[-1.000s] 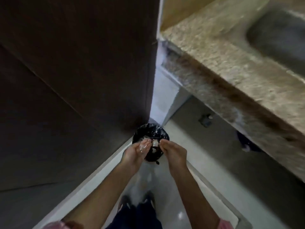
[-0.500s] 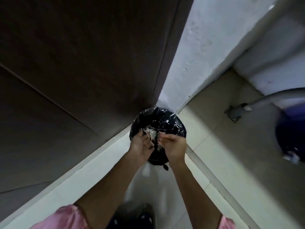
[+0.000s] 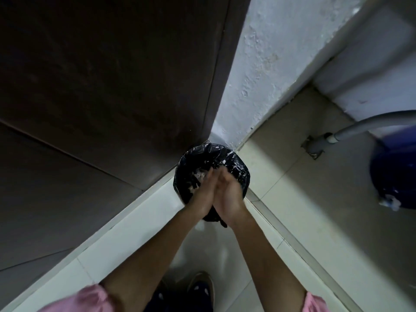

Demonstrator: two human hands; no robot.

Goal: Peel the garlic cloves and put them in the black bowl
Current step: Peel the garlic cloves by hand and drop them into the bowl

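While the person stands bent over a small bin (image 3: 242, 176) lined with black plastic, neither a garlic clove nor the black bowl can be seen anywhere; both must be away from this corner, and I cannot say where. Pale papery scraps (image 3: 199, 175) lie inside the bin, just beyond the fingertips, and they look like garlic skin. I judge that some peeling at least is done and the waste is being thrown out. How many cloves are peeled, or whether any have reached the bowl, cannot be told from here.

Both forearms reach down and forward to meet over the near side of the bin. The left hand (image 3: 203, 191) and the right hand (image 3: 228, 195) are pressed together palm to palm, fingers stretched out straight and pointing into the bin's mouth. The fingertips are blurred. Neither hand grips anything that I can see, and it looks like skins being brushed off, though the space between the palms is hidden.

Behind the bin a dark door (image 3: 112, 86) meets a pale wall (image 3: 258, 75). A grey pipe (image 3: 360, 127) and a blue bucket (image 3: 394, 174) sit well off to the bin's right.
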